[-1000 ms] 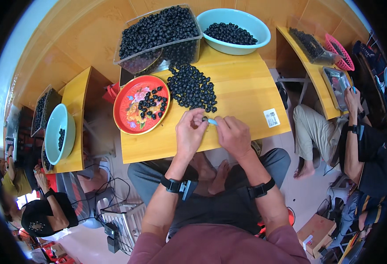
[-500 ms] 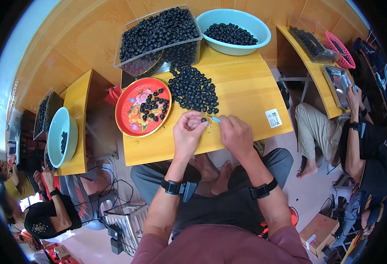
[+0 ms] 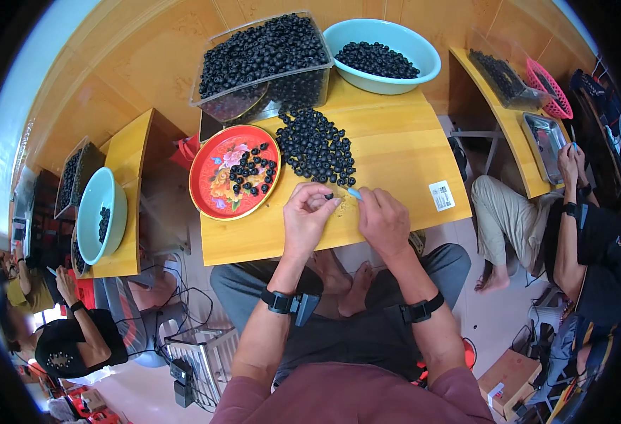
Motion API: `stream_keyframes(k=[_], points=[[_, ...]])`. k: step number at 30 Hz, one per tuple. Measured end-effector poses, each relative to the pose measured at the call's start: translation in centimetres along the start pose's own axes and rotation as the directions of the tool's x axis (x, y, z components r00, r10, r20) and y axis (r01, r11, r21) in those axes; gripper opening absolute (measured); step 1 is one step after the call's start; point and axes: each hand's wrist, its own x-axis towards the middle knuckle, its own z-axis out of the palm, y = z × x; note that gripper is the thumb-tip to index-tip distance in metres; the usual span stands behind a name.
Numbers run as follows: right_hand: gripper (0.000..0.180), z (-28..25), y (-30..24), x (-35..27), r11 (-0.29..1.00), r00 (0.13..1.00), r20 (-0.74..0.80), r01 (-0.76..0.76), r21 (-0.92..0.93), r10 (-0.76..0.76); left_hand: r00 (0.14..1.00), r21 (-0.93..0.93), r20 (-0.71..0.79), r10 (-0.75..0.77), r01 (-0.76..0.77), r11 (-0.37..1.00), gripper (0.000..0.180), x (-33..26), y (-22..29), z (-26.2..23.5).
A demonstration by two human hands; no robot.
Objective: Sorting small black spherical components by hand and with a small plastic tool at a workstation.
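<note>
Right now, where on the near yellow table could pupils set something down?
Bare: the tabletop right of the black bead pile, between the blue basin and white label; also the strip below the red tray. Crowded: the far edge, with clear bin and basin; below the pile, left hand and right hand.

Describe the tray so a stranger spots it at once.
Start at the middle yellow table. At its left edge, in front of the clear bin, beside the bead pile, lies the tray. It is round, red and flowered with a gold rim; the bin is boxy, the bowl light blue.
</note>
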Motion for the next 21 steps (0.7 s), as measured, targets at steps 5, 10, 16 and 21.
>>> stream_keyframes(k=[5, 10, 16, 21], points=[[0.012, 0.9, 0.3, -0.2, 1.000, 1.000, -0.003, -0.008, 0.018, 0.008, 0.993, -0.030, -0.035, -0.115, 0.114, 0.993, 0.023, 0.1, 0.4, 0.1], [0.015, 0.4, -0.2, -0.2, 0.999, 0.999, -0.046, -0.025, -0.040, 0.024, 0.992, 0.010, -0.097, -0.086, 0.087, 0.996, 0.023, -0.2, -0.4, 0.4], [0.017, 0.7, 0.6, -0.8, 0.994, 0.993, -0.076, -0.096, -0.051, 0.092, 0.949, 0.587, -0.092, 0.301, -0.193, 0.786, 0.018, 1.4, 3.9, -2.9], [0.018, 1.1, 0.7, -0.9, 0.991, 0.990, -0.094, -0.114, -0.067, 0.108, 0.958, 0.852, -0.072, 0.279, -0.086, 0.517, 0.026, 4.5, 6.0, -9.4]])
